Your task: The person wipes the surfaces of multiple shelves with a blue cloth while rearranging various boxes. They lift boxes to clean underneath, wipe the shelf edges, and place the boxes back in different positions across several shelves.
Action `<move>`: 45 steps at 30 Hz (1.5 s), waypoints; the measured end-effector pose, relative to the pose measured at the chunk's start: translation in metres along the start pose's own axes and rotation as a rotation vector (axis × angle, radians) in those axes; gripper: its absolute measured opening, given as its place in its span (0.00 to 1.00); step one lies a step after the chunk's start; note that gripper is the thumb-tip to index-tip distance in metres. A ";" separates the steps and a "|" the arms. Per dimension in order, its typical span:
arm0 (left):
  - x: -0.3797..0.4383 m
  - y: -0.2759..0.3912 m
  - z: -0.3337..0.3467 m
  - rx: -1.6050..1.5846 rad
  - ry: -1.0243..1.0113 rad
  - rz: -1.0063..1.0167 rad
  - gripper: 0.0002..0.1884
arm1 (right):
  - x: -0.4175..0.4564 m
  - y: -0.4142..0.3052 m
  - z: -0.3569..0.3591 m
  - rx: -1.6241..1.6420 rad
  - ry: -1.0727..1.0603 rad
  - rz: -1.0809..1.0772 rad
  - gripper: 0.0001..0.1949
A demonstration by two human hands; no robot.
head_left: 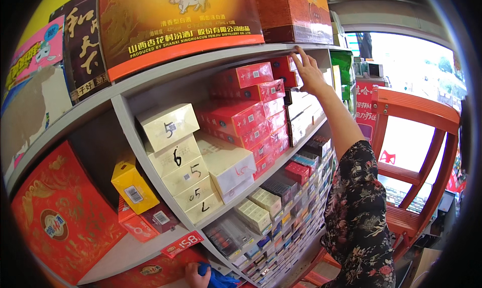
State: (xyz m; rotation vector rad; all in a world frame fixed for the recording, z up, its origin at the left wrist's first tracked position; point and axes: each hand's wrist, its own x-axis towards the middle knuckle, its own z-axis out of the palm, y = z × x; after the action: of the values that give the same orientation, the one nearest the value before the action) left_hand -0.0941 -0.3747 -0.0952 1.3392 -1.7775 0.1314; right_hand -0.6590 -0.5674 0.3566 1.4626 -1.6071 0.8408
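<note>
My right hand reaches up to the underside and edge of the top shelf board, fingers spread, beside red cartons at the shelf's far end. My left hand is low at the bottom edge, closed on a blue cloth; part of it is cut off by the picture's rim. Between the hands, red cartons stand in stacks. Cream boxes with handwritten digits are piled at their left, and white boxes lie below my right hand.
Large liquor cartons stand on the top board. Lower shelves hold rows of small packs. A red gift box and a yellow box sit at the left. An orange-red ladder stands at the right, close to my right arm, before a bright opening.
</note>
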 end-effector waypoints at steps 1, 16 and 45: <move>-0.001 0.004 -0.006 0.013 -0.041 -0.018 0.14 | -0.002 -0.006 -0.011 -0.066 -0.066 0.038 0.64; 0.208 0.328 -0.103 -0.490 -0.255 0.822 0.36 | -0.322 -0.164 -0.187 2.206 -0.433 0.471 0.58; 0.402 0.247 -0.252 0.713 0.649 0.621 0.21 | -0.024 -0.240 -0.150 0.940 0.229 -0.038 0.22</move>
State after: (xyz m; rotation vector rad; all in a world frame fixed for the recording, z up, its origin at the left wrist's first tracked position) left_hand -0.1634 -0.4256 0.4329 0.9524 -1.5399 1.4744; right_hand -0.4027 -0.4527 0.3972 1.8916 -1.0184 1.8128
